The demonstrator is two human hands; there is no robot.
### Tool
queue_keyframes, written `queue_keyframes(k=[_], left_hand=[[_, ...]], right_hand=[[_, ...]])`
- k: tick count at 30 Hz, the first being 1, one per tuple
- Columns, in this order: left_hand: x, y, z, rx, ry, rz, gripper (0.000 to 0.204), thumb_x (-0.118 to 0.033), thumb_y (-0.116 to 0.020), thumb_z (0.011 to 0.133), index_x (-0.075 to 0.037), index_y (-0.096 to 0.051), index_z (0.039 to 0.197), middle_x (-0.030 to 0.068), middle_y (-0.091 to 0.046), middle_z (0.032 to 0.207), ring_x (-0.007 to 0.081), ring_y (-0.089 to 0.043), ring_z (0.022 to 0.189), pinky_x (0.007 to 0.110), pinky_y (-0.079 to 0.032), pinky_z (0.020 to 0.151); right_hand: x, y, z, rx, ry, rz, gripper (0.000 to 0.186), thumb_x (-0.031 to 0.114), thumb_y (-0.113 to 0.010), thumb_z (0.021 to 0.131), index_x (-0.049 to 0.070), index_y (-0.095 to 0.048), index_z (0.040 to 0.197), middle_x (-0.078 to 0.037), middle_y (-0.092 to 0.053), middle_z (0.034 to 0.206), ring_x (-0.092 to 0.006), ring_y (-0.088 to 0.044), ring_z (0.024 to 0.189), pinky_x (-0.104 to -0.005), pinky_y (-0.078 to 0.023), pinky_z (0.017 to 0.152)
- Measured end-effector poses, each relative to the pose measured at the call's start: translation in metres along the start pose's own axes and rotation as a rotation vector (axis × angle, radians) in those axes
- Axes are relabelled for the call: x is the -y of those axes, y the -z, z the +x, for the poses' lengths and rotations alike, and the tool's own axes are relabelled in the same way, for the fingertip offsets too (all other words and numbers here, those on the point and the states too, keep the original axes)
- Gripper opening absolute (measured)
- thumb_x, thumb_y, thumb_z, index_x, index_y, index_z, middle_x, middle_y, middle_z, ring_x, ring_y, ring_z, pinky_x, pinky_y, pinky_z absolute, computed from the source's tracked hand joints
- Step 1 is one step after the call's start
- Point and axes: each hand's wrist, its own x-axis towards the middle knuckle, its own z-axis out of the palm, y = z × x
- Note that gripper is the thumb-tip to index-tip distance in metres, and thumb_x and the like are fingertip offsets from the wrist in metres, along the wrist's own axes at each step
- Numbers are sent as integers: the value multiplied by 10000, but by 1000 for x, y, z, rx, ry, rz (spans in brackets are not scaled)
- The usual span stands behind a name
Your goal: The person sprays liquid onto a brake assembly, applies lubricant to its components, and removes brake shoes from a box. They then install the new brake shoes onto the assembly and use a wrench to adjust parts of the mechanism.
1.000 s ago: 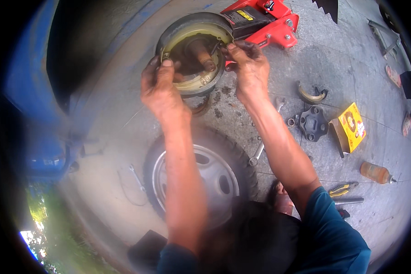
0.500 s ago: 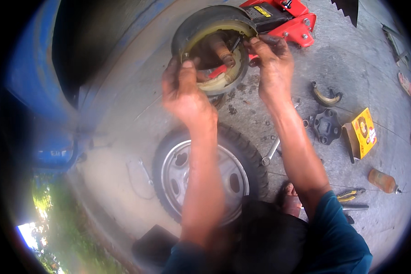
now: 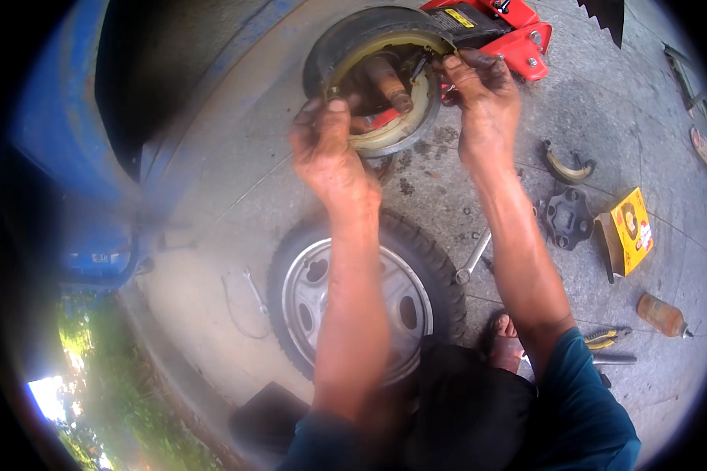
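Note:
Near the top, my left hand [image 3: 326, 145] pinches the left end of a curved, yellowish brake shoe [image 3: 393, 39], and my right hand [image 3: 483, 106] grips its right end. The shoe lies against a round, dark brake assembly [image 3: 334, 47], inside which a rusty spindle [image 3: 386, 82] points toward me. A red jack [image 3: 522, 51] is just behind, to the right. My fingertips are grimy and partly hidden by the parts.
A wheel with tyre [image 3: 440, 290] lies below my forearms, wrenches [image 3: 476, 255] beside it. Rightward are a loose shoe [image 3: 565, 166], black hub cap [image 3: 565, 220], yellow box [image 3: 632, 231], bottle [image 3: 660, 314] and pliers [image 3: 605, 339]. Blue vehicle bodywork [image 3: 63, 157] fills the left.
The whole scene has shifted rightward in the picture, the brake assembly also slightly upward. My hands keep their hold on both ends of the shoe.

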Motion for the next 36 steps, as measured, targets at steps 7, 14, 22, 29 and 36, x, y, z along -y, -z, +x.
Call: queue_keyframes(k=[7, 14, 22, 29, 36], left_hand=[[1, -9, -5, -76, 120, -29, 246, -96, -630, 880, 32, -561, 1078, 100, -604, 869, 161, -535, 663, 315, -470, 650], [-2, -11, -5, -88, 75, 111, 227, -132, -637, 893, 34, -590, 1041, 65, -556, 817, 154, -521, 716, 323, -462, 667], [16, -12, -2, -142, 92, -67, 228, -148, -674, 871, 36, -619, 994, 39, -578, 795, 120, -507, 691, 290, -428, 632], [15, -10, -30, -93, 279, -130, 310, -189, -632, 899, -43, -528, 1152, 73, -591, 950, 186, -579, 832, 326, -491, 706], [29, -8, -28, 4, 80, 46, 345, -107, -588, 886, 14, -497, 1196, 100, -601, 1048, 208, -594, 881, 331, -491, 747]], right_hand=[[9, -2, 1, 7, 21, -28, 200, 65, -667, 851, -18, -571, 1005, -52, -626, 879, -111, -557, 778, -255, -452, 667], [2, 2, 5, -5, -49, -44, 207, 93, -667, 856, -9, -577, 1011, -49, -641, 865, -102, -559, 746, -243, -435, 623], [13, -7, 16, 16, -29, -122, 223, 116, -706, 835, 25, -627, 1023, -44, -673, 911, -115, -610, 790, -249, -442, 619], [12, -1, 17, 25, -68, -76, 224, 114, -698, 839, 23, -619, 1028, -39, -682, 916, -111, -627, 801, -251, -439, 576], [10, 1, 15, 44, 10, -177, 189, 120, -690, 853, 19, -619, 995, -58, -693, 877, -108, -628, 770, -234, -433, 577]])
